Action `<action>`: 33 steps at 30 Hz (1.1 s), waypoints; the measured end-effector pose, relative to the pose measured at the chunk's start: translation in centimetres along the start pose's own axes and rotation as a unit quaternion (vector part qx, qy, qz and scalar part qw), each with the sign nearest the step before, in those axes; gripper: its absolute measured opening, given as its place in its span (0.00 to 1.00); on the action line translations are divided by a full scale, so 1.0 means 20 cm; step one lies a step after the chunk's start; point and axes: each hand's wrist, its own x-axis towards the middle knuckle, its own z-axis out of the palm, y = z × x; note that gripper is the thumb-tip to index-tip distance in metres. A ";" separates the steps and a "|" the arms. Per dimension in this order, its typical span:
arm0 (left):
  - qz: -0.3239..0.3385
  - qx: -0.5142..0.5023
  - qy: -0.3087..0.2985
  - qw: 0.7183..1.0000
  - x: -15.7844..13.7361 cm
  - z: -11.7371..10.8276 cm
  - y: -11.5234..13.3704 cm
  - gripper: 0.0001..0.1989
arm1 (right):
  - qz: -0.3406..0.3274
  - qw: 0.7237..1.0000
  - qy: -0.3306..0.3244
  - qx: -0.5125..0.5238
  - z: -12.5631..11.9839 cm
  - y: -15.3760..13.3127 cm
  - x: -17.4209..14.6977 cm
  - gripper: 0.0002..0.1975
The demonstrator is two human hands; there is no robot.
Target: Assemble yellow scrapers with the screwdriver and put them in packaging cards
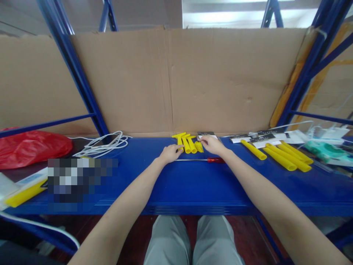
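Several yellow T-shaped tube pieces (186, 144) lie side by side near the back of the blue shelf. My left hand (168, 153) reaches in from the left, its thumb and index finger closed at the near end of the leftmost piece. Right of the row are small yellow parts (198, 146). Beside them is my right hand (213, 144), with bent fingers drawn together; what they hold, if anything, is too small to make out. In front of both hands lies a screwdriver with a red handle (215, 160), its long shaft pointing left and its handle partly behind my right forearm.
More yellow tubes (281, 157) and black-and-white packets (265, 141) lie at right, near a green-and-white bag (328, 151). At left are coiled white cable (110, 144), a red bag (35, 147) and a blurred-out patch. Cardboard (209, 81) walls the back between blue posts.
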 end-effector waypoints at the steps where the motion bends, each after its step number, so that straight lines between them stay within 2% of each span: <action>1: -0.001 0.004 -0.002 1.000 0.00 0.00 0.00 0.20 | 0.000 1.000 -0.004 -0.002 0.00 -0.01 0.00 0.13; 7: 0.004 0.022 -0.013 1.000 -0.02 0.00 0.02 0.22 | 0.020 1.000 -0.005 -0.016 -0.01 -0.01 -0.01 0.13; 10: 0.000 0.012 -0.013 1.000 -0.02 0.00 0.01 0.23 | 0.063 0.997 0.016 -0.032 -0.06 0.01 -0.01 0.13; 13: -0.008 -0.001 -0.012 1.000 -0.02 0.00 0.01 0.24 | 0.168 0.982 0.069 -0.055 -0.15 0.07 -0.02 0.14; 15: -0.017 -0.011 -0.009 1.000 -0.02 0.00 0.00 0.25 | 0.262 0.956 0.110 -0.078 -0.22 0.14 -0.06 0.15; 17: -0.028 -0.023 0.001 0.999 -0.02 0.00 0.00 0.25 | 0.338 0.929 0.117 -0.095 -0.28 0.23 -0.12 0.16; 20: -0.026 -0.054 0.028 0.998 -0.03 -0.02 0.00 0.26 | 0.434 0.893 0.047 -0.114 -0.33 0.34 -0.21 0.17; 25: 0.004 -0.104 0.079 0.991 -0.03 -0.04 0.01 0.25 | 0.524 0.837 0.032 -0.155 -0.33 0.38 -0.29 0.24; 28: 0.013 -0.110 0.092 0.990 -0.04 -0.04 0.03 0.23 | 0.541 0.828 -0.001 -0.148 -0.31 0.38 -0.30 0.25; 33: 0.028 -0.117 0.105 0.987 -0.05 -0.05 0.04 0.21 | 0.528 0.837 -0.038 -0.138 -0.28 0.44 -0.30 0.24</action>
